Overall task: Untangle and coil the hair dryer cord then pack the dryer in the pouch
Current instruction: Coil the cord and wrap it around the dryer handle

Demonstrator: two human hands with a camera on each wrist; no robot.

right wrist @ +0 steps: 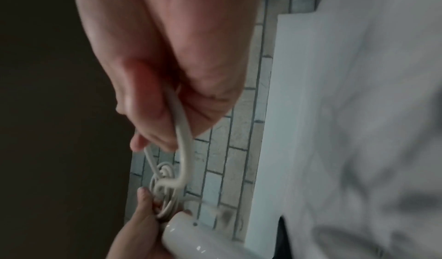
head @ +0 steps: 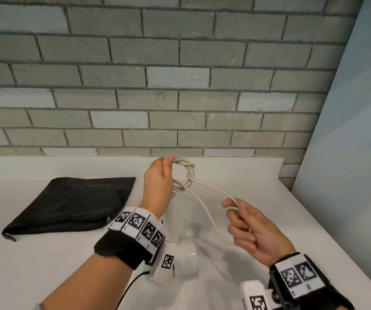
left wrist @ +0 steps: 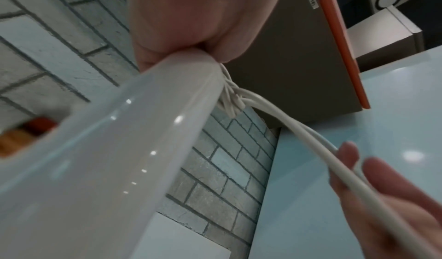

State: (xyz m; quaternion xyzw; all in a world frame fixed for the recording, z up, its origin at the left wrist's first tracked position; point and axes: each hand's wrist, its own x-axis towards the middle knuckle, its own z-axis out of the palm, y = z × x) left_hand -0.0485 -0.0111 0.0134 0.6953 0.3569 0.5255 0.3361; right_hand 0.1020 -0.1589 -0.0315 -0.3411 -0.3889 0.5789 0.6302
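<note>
The left hand (head: 157,184) is raised above the tabletop (head: 57,265), its thumb and fingers pinched round a small coil of the white cord (head: 204,204). Two strands run from the coil down to the right hand (head: 251,231), which grips them in curled fingers, the index finger stretched along the cord.

From the head view the dryer (head: 185,262) is mostly hidden behind the left wrist; only a white rounded end shows below it. The left wrist view shows more: the dryer's glossy white body (left wrist: 114,149) fills the lower left, its top held inside the left hand (left wrist: 181,21) together with the bunched cord (left wrist: 229,100), and the two strands pass on to the right hand's fingers (left wrist: 382,183). The right wrist view, blurred, shows the right hand (right wrist: 167,74) closed on the doubled cord (right wrist: 181,138), with the coil, the left hand (right wrist: 141,225) and the dryer's white end (right wrist: 191,236) beyond it.

The pouch (head: 72,204), black and flat, lies on the tabletop to the left, apart from both hands; a zip shows at its near edge. The tabletop is plain white, set against a grey brick wall (head: 157,74), with a pale blue panel (head: 347,153) on the right. Only the left wrist view shows a brown board with an orange edge (left wrist: 342,45) overhead.
</note>
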